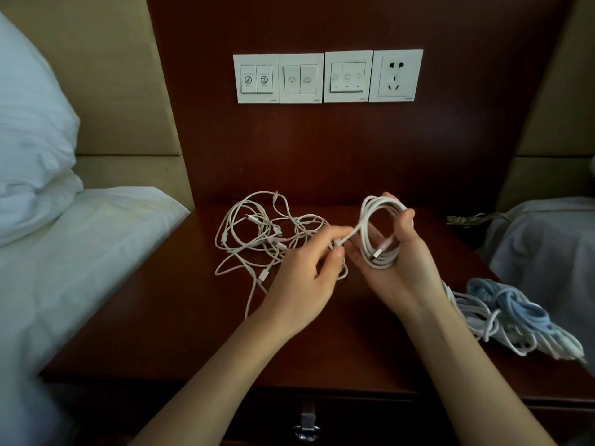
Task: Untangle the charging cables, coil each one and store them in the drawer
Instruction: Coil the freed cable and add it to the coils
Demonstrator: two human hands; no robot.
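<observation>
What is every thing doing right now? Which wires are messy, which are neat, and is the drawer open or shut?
left hand: pinches the loose end of the white coil.
right hand: grips the white coil.
white coil: wound in loops, held up.
tangled white cables: messy heap on the nightstand.
blue and white cables: bundled at the nightstand's right edge.
drawer: shut.
wall socket: nothing plugged in.

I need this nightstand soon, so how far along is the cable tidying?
Done: a bundle of blue and white cables lies at the nightstand's right edge, apparently coiled. In hand: the right hand holds a white coil while the left hand pinches its loose tail. Left: the tangled pile lies uncoiled at the back, and the drawer is closed, so nothing looks stored yet.
</observation>
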